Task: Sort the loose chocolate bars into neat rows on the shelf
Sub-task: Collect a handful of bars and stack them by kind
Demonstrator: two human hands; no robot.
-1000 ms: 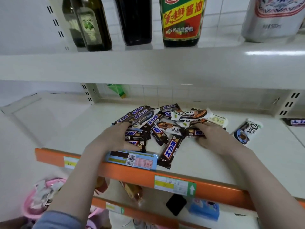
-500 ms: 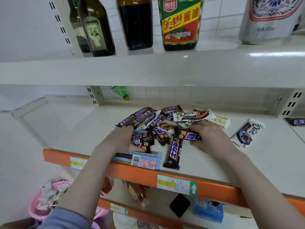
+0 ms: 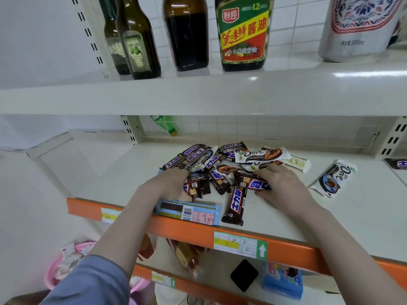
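A loose pile of chocolate bars (image 3: 220,166) lies on the white shelf (image 3: 330,216), mixing brown Snickers and white Dove wrappers. My left hand (image 3: 169,186) rests on the pile's left side, over a light blue flat bar (image 3: 189,211) lying at the shelf's orange front edge. My right hand (image 3: 279,186) presses on the pile's right side, fingers on a brown Snickers bar (image 3: 257,183). Another Snickers bar (image 3: 235,205) lies lengthwise toward the front edge. A single Dove bar (image 3: 334,178) lies apart to the right.
Sauce and oil bottles (image 3: 242,34) stand on the shelf above. A further Snickers bar (image 3: 398,164) sits at the far right. The orange rail (image 3: 198,230) carries price tags. Below are snack packs, a blue box (image 3: 283,280) and a pink basket (image 3: 66,265).
Both hands stay on the pile; the right hand has drawn a Snickers bar slightly toward the front. The view has shifted down and to the right.
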